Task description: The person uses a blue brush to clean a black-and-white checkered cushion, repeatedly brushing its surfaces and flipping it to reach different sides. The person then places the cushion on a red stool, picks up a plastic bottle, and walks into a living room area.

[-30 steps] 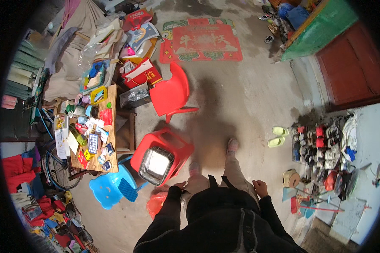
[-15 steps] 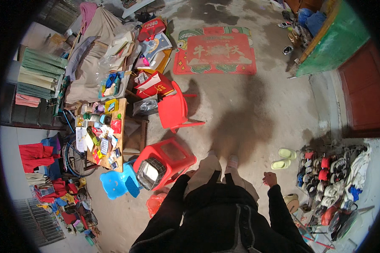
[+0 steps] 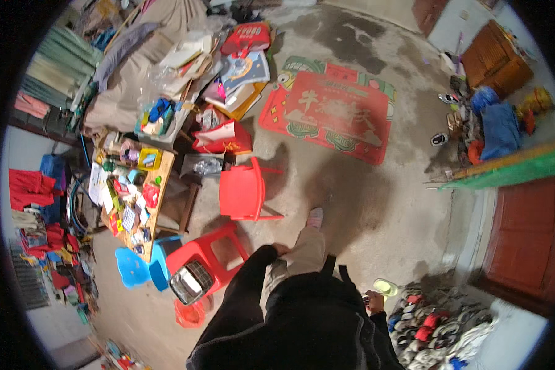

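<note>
My left hand (image 3: 281, 249) hangs beside my left thigh, over the light trousers (image 3: 308, 246). Its fingers are mostly hidden. On the other side, my right hand (image 3: 374, 302) is low by my hip with the fingers curled in, and I see nothing clearly held. A pale green slipper (image 3: 385, 287) lies on the floor just beyond it. To the left of my left hand stand a red plastic stool (image 3: 222, 246) and a red chair (image 3: 240, 192). A dark checked basket with a pale lining (image 3: 191, 282) rests on the stool.
A cluttered wooden table (image 3: 160, 209) and a blue child's chair (image 3: 132, 267) are at left. Ahead lies a red doormat (image 3: 333, 111). Piled shoes (image 3: 435, 327) sit at lower right, near a green panel (image 3: 512, 168) and a brown door (image 3: 518, 228).
My view has turned right and I have stepped, one foot now showing ahead. The mat and green panel appear lower, and my right hand is nearer my hip.
</note>
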### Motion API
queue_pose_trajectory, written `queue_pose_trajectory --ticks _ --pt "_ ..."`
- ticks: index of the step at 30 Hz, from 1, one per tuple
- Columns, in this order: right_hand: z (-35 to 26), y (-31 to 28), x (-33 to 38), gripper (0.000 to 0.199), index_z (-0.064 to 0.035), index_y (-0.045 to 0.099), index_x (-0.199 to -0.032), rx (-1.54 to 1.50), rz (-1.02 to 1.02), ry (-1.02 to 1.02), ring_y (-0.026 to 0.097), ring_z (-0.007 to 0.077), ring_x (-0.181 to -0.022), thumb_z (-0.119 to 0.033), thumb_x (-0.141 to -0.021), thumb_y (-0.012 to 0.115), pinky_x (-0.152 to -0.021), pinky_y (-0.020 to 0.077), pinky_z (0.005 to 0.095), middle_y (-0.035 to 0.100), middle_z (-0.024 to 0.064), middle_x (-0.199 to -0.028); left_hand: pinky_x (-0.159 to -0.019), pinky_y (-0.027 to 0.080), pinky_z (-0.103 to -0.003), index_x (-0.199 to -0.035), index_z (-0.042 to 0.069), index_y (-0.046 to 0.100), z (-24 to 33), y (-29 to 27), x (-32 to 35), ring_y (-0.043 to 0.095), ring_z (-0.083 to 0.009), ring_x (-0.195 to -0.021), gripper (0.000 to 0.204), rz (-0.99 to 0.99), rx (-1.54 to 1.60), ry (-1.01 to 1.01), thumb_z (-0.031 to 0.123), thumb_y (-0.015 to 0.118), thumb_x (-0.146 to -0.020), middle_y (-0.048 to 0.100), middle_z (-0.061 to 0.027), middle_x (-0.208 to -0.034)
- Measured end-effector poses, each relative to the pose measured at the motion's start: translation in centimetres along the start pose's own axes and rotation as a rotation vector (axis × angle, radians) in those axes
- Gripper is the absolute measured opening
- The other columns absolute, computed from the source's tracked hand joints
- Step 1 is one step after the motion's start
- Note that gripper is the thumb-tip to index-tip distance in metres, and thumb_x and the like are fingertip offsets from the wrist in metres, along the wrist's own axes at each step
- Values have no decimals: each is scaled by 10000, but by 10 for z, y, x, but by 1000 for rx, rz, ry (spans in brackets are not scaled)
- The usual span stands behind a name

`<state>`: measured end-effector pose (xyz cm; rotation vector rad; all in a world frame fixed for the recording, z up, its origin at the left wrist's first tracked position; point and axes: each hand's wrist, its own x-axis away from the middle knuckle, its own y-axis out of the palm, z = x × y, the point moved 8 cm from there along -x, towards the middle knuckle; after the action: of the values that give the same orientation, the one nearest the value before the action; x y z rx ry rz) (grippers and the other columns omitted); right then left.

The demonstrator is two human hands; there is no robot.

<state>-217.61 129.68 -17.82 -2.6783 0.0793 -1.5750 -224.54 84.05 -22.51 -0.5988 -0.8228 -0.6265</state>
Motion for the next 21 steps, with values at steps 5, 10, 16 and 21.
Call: queue_pose_trajectory --ticks 5,10,16,21 --pt "-125 -6 6 284 -40 565 -697 1057 -23 -718 399 124 -402 -278 -852 569 -375 309 320 442 27 -505 -848 460 -389 -978 93 661 28 -36 -72 593 -279 -981 498 -135 -207 -55 515 466 -798 633 -134 -1025" --pt "-196 -12 -79 187 -21 622 -801 312 -102 -376 429 128 -468 -189 -871 580 -414 331 293 507 29 -610 -870 447 -395 -1009 97 662 -21 -28 -142 584 -295 -999 543 -96 -235 -121 546 432 -806 634 -140 -1024" --pt "-348 58 -160 271 44 618 -848 621 -89 -253 478 132 -509 -223 -866 575 -446 368 276 546 43 -630 -868 444 -391 -1007 95 663 1 -91 -125 584 -304 -990 566 72 49 -183 563 414 -809 638 -141 -1012" --pt "-447 112 -238 274 26 580 -814 606 -194 28 530 170 -534 -247 -838 597 -445 410 321 582 130 -645 -867 443 -387 -1005 94 664 13 -140 -92 585 -311 -982 585 265 188 -269 578 400 -810 641 -141 -1002"
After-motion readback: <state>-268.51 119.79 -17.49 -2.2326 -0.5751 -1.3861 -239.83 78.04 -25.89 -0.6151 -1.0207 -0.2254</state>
